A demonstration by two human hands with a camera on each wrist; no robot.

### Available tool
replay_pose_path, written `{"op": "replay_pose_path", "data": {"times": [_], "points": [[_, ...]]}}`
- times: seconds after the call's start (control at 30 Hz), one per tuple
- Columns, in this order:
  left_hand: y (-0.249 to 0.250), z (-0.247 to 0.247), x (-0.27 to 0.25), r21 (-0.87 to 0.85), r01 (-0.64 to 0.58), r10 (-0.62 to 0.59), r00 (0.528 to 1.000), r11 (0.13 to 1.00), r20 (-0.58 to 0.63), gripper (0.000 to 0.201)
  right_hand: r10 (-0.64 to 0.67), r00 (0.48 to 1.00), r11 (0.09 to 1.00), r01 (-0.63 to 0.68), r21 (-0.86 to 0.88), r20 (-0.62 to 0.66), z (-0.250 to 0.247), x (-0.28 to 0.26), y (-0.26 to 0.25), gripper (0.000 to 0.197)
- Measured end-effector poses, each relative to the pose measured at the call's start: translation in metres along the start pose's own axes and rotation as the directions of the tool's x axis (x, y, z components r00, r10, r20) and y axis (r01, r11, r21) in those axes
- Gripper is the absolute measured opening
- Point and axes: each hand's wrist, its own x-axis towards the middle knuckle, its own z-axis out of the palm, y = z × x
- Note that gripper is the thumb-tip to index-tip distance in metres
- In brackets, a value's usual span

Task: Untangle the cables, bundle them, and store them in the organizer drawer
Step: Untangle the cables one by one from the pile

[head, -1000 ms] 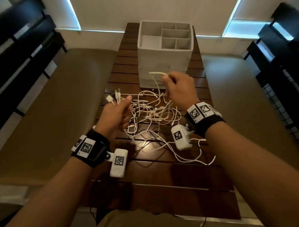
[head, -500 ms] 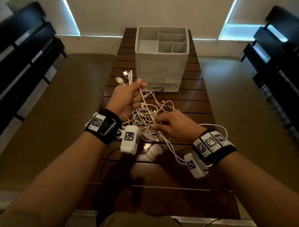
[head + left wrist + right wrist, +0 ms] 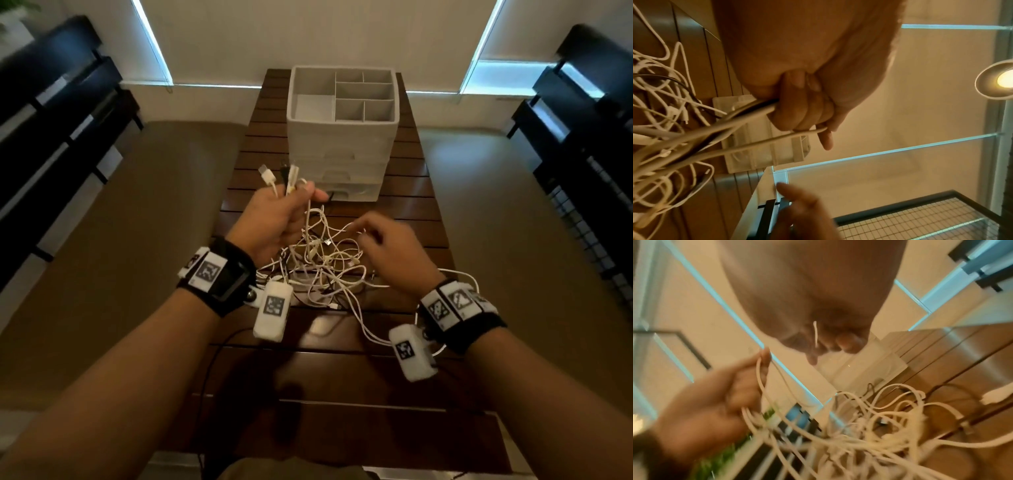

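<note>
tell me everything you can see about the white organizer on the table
The white organizer looks like matte plastic, a boxy unit standing upright at the far end of the slatted wooden table, beyond the tangle of cables. Its open top is split by dividers: one large compartment on the left, smaller ones on the right, all apparently empty. Below are three stacked drawers, which all look shut. Neither hand touches it; whether any cable does is unclear.

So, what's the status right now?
Left hand grips several cable ends. Right hand pinches one strand. White cable tangle still knotted. White plastic drawer organizer shut.
</note>
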Motion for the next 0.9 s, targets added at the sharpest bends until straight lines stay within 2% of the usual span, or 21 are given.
{"op": "replay_pose_path", "data": {"times": [0.03,0.07,0.1,0.17,0.2,0.27,0.3,0.37,0.43,0.5,0.6,0.67,0.7,0.73,0.77,0.8,0.9], "points": [[-0.004,0.002,-0.004,0.024,0.005,-0.005,1.0,1.0,0.021,0.029,0.046,0.996,0.994,-0.037,0.105,-0.081,-0.004,0.008,-0.009,0.02],[-0.007,0.004,-0.008,0.043,0.007,-0.009,0.999,0.999,0.039,0.029,0.115,0.992,0.974,-0.101,0.202,-0.058,-0.005,0.015,-0.018,0.031],[-0.01,0.006,-0.011,0.059,0.01,-0.013,0.998,0.998,0.053,0.028,0.176,0.984,0.94,-0.18,0.289,0.04,-0.004,0.02,-0.029,0.044],[-0.016,0.012,-0.015,0.087,0.016,-0.024,0.996,0.996,0.087,0.024,0.194,0.955,0.878,-0.271,0.395,0.224,0.002,0.029,-0.045,0.062],[-0.018,0.013,-0.016,0.11,0.021,-0.033,0.994,0.994,0.105,0.022,0.165,0.953,0.861,-0.265,0.435,0.254,0.004,0.033,-0.052,0.062],[-0.023,0.012,-0.018,0.142,0.037,-0.056,0.989,0.989,0.134,0.018,0.113,0.965,0.794,-0.232,0.562,0.238,0.004,0.039,-0.061,0.048],[-0.024,0.009,-0.02,0.13,0.042,-0.059,0.989,0.991,0.132,0.018,0.105,0.972,0.752,-0.216,0.623,0.211,0.002,0.041,-0.064,0.04],[-0.027,0.003,-0.02,0.045,0.04,-0.043,0.997,0.998,0.063,0.025,0.093,0.991,0.74,-0.131,0.66,0.093,-0.001,0.043,-0.064,0.035],[-0.029,-0.003,-0.016,-0.079,0.031,-0.035,0.998,0.996,-0.047,0.037,0.039,0.999,0.791,-0.012,0.612,-0.032,-0.003,0.042,-0.062,0.031],[-0.028,-0.009,-0.009,-0.204,0.034,-0.047,0.997,0.978,-0.055,0.045,-0.075,0.997,0.849,0.071,0.523,-0.014,-0.004,0.037,-0.061,0.025],[-0.018,-0.01,-0.001,-0.293,0.069,-0.056,0.997,0.954,0.051,0.052,-0.213,0.943,0.933,0.118,0.34,0.257,-0.002,0.024,-0.064,0.017],[-0.005,-0.01,0.006,-0.285,0.037,-0.028,0.999,0.958,0.033,0.054,-0.194,0.851,0.98,0.143,0.14,0.488,0.004,0.015,-0.061,0.015],[0.004,-0.012,0.01,-0.295,0.007,-0.004,1.0,0.956,0.012,0.049,-0.149,0.809,0.986,0.167,0.022,0.569,0.009,0.01,-0.055,0.015],[0.013,-0.015,0.014,-0.307,-0.017,0.017,1.0,0.952,-0.002,0.043,-0.099,0.788,0.981,0.178,-0.072,0.608,0.014,0.004,-0.048,0.016],[0.022,-0.019,0.018,-0.31,-0.029,0.029,1.0,0.95,-0.004,0.038,-0.067,0.796,0.978,0.172,-0.12,0.601,0.019,0.0,-0.039,0.017],[0.029,-0.022,0.022,-0.291,-0.03,0.03,1.0,0.956,-0.005,0.035,-0.061,0.83,0.98,0.154,-0.123,0.554,0.022,-0.003,-0.031,0.019],[0.03,-0.025,0.022,-0.102,0.02,-0.023,0.999,0.995,-0.037,0.032,-0.086,0.939,0.984,0.133,-0.122,0.333,0.026,0.001,-0.018,0.024]]}}
